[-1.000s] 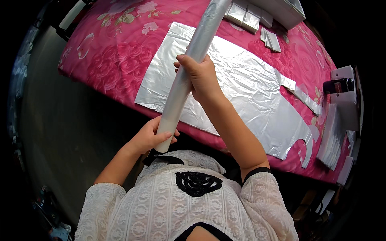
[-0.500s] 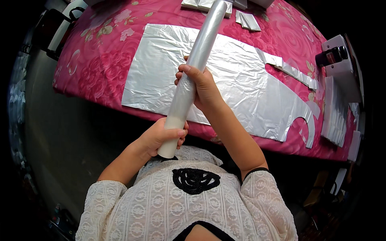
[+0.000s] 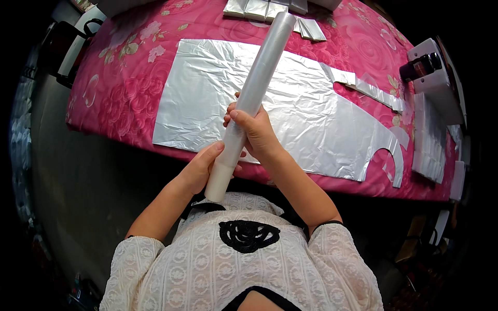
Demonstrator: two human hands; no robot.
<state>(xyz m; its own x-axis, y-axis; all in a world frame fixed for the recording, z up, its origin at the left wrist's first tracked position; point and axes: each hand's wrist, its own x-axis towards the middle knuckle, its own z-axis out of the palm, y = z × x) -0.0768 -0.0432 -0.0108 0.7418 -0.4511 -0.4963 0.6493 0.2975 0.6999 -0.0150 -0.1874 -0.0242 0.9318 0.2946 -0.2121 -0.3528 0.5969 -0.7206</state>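
Observation:
A long roll of clear plastic film [image 3: 265, 58] on a pale core slants up and away from my body. My right hand [image 3: 255, 130] wraps round it near the middle, thumb across the top. Lower down, my left hand [image 3: 201, 167] grips it from the left, thumb lying along its side and fingertips showing past its right edge. Beneath and beyond the roll, a silvery plastic carrier bag [image 3: 202, 88] lies flat and creased on the table, its two loop handles pointing right. The roll hides part of the bag.
A pink flowered tablecloth [image 3: 119, 98] covers the table. Folded silvery bags [image 3: 257, 9] lie at the far edge, with a small fanned stack [image 3: 310, 29] beside them. At the right stand a white box [image 3: 433, 85], a dark jar [image 3: 419, 67] and a stack of clear packets [image 3: 429, 137].
My left hand has slid up the roll, closer to my right hand. The roll's far end and my right hand sit lower in view, nearer my body.

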